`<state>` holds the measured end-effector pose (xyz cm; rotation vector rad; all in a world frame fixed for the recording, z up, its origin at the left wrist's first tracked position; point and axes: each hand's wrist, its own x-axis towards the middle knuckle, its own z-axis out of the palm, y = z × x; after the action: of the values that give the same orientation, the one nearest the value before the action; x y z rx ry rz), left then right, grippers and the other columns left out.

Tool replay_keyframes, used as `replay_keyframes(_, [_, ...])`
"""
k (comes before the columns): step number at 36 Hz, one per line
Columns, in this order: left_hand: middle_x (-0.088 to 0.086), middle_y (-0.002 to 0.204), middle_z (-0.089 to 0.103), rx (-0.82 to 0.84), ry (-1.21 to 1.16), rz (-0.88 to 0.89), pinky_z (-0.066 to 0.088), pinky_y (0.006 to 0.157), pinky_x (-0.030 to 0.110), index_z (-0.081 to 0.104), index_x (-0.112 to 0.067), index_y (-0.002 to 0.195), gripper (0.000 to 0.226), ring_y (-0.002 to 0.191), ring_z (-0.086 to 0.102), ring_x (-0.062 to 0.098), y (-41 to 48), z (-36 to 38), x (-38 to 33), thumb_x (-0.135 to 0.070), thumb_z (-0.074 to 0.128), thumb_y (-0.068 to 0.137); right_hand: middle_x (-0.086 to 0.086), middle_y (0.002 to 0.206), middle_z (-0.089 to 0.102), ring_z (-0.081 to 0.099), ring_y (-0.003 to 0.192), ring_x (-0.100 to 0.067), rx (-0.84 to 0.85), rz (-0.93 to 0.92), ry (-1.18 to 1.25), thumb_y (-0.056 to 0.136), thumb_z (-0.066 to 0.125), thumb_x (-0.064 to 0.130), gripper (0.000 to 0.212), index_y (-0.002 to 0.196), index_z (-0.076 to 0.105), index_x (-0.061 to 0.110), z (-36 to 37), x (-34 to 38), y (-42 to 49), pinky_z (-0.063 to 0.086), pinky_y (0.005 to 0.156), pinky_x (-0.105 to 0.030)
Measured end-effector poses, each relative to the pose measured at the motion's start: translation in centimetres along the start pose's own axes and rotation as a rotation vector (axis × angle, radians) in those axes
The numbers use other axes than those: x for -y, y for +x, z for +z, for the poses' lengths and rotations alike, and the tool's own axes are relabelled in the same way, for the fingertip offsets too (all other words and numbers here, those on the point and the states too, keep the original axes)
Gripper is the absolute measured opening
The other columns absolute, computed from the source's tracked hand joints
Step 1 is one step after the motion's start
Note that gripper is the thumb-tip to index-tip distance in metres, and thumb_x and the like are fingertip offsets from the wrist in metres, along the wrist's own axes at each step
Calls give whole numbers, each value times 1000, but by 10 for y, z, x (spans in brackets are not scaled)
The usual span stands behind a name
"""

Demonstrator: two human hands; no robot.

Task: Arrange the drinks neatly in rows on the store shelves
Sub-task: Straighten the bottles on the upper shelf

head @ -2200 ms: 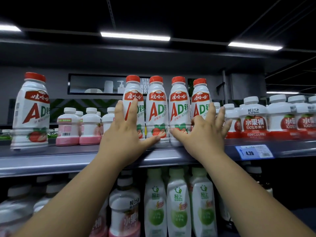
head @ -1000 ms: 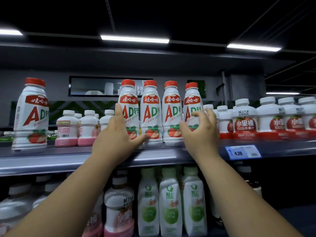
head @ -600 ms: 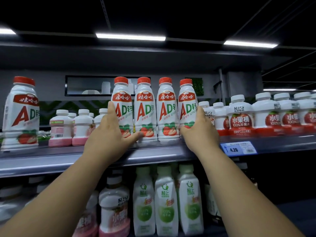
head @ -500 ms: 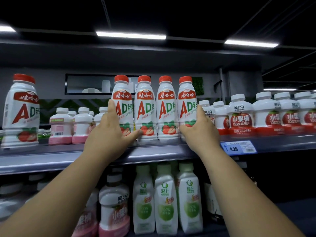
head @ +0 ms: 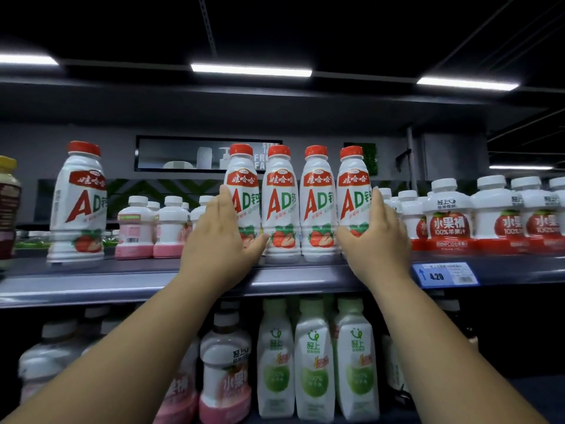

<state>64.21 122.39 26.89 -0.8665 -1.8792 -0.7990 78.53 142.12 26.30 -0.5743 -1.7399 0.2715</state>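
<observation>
Left hand (head: 218, 240), right hand (head: 376, 240) flank front-edge bottles (head: 316, 206).

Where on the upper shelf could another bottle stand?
Free: the bare shelf front, between the lone tall bottle and the left hand, before the small pink bottles. Crowded: the four-bottle row from there to the right hand, and the apple-juice bottles beyond.

Both bare forearms reach up and forward from the lower corners, drawing slightly toward each other; the left hand (head: 218, 243) stands upright, fingers (head: 225, 201) straight and together, thumb spread low toward the right; the right hand (head: 377, 243) mirrors it, fingers straight, thumb pointing left; the palms face inward.
</observation>
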Motion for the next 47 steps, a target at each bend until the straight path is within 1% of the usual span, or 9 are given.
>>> replay_keyframes(4, [5,159,19,29,30,0,36,113,52,3,-28,155,93,142,30,29,-5,-8,9,-69,47,84,-9,156,34,30,144,-29,-93,-140,-34,87,57,49,84,157,20,21,1,8,-11,27,117,-55])
replay_keyframes(9, [6,157,31,30,119,93,37,110,44,27,-26,150,77,141,34,27,-25,-33,36,-59,51,86,-10,158,33,27,147,-31,-10,-301,5,83,49,48,78,154,31,20,9,44,-42,24,120,-53])
replay_keyframes(12, [10,147,45,6,121,115,44,104,45,35,-31,138,66,132,45,31,-33,-53,56,-54,48,78,-10,157,36,31,145,-30,64,-427,93,82,51,44,75,152,39,20,20,80,-63,27,118,-48])
replay_keyframes(17, [12,138,53,-49,154,114,47,97,43,53,-17,134,69,120,54,33,-38,-90,99,-52,47,75,-4,148,48,44,135,-22,166,-543,278,81,57,35,68,147,47,18,47,152,-90,40,111,-38])
replay_keyframes(23, [8,138,51,-80,178,49,46,100,47,48,-16,138,75,121,51,30,-40,-126,156,-53,45,73,4,144,48,45,130,-19,282,-493,375,82,63,32,69,148,42,24,90,226,-107,40,106,-33])
replay_keyframes(29, [2,136,45,4,29,-136,44,95,39,31,-25,147,77,118,52,24,-26,-137,195,-40,68,81,7,147,44,44,132,-18,365,-451,328,88,63,36,70,151,33,30,126,274,-115,43,103,-36])
replay_keyframes(34, [3,126,55,63,-72,-196,50,80,39,18,-28,142,87,104,60,25,-7,-126,206,-46,74,78,2,142,49,43,131,-21,261,-479,285,84,64,35,68,147,42,23,129,272,-115,38,107,-36])
replay_keyframes(38, [6,118,61,87,-82,-207,52,77,39,14,-25,138,91,96,63,26,4,-116,200,-43,79,76,-8,140,52,45,132,-30,69,-519,187,78,48,42,65,138,53,16,120,247,-113,40,109,-48])
replay_keyframes(47, [-2,99,57,247,-421,-180,56,71,35,20,-30,130,81,84,62,14,16,-86,137,-24,79,75,-16,159,30,20,148,-37,-76,-419,-123,77,46,56,76,145,45,23,67,162,-83,18,120,-57])
